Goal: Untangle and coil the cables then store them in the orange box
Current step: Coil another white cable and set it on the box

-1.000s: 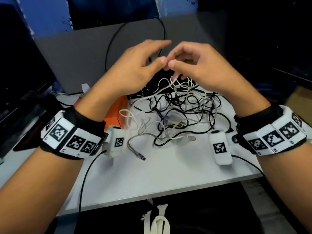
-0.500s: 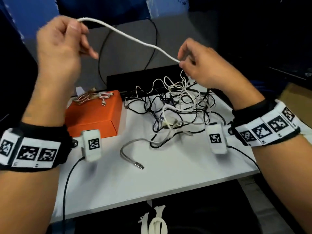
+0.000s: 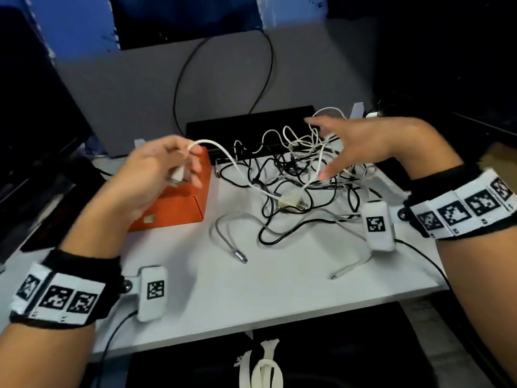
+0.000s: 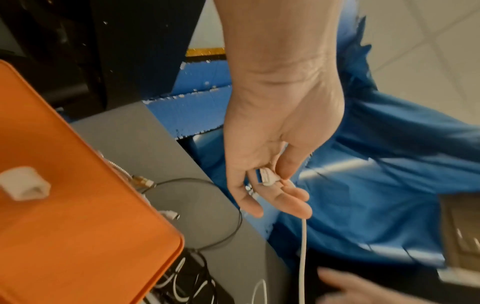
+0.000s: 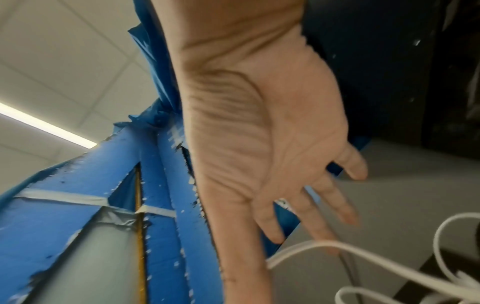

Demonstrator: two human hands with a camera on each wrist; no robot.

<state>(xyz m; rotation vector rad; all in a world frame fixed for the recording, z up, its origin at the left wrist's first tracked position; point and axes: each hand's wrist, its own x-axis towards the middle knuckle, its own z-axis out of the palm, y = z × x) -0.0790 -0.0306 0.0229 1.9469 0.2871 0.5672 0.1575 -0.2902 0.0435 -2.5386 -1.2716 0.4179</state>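
A tangle of black and white cables [image 3: 291, 175] lies on the white table [image 3: 251, 298], with a white plug adapter [image 3: 291, 201] in it. My left hand [image 3: 167, 169] hovers over the orange box [image 3: 181, 208] and pinches the plug end of a white cable [image 3: 221, 152], which runs down into the tangle. In the left wrist view the white plug [image 4: 267, 176] sits between thumb and fingers, and the cable [image 4: 302, 257] hangs below. My right hand [image 3: 344, 149] is spread open above the tangle, holding nothing; its fingers [image 5: 324, 197] are straight.
A black bar-shaped device [image 3: 251, 130] lies behind the tangle against a grey panel [image 3: 140, 88]. A grey cable with a metal plug [image 3: 237, 256] and a white cable end [image 3: 349, 270] lie loose toward the front edge. A small white piece [image 4: 24, 183] rests on the box.
My left hand came down from high at the left to just above the orange box, still holding the white cable's end. My right hand let go of the cable and spread open over the tangle.
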